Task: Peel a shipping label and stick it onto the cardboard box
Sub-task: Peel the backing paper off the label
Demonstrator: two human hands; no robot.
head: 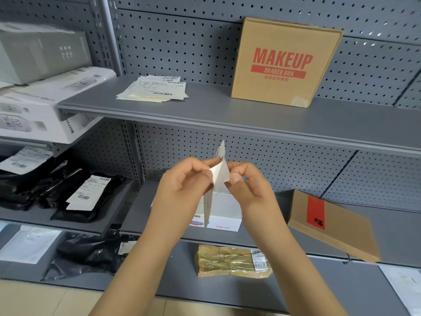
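Observation:
Both hands hold a white shipping label (220, 176) edge-on in front of the middle shelf. My left hand (182, 183) pinches one layer of it and my right hand (247, 181) pinches the other, and the two layers are parted at the top. A long strip of the sheet hangs down below my left hand. The cardboard box (282, 62), printed MAKEUP SHARED BOX in red, stands upright on the upper shelf against the pegboard, up and to the right of my hands. A stack of further labels (155, 88) lies on that shelf to the box's left.
The grey upper shelf (227, 110) juts out above my hands. Behind them sits a white carton (225, 215). A flat brown box (330, 224) lies to the right, a taped brown parcel (232, 261) below, black mailer bags (75, 195) and white cartons (34, 99) on the left.

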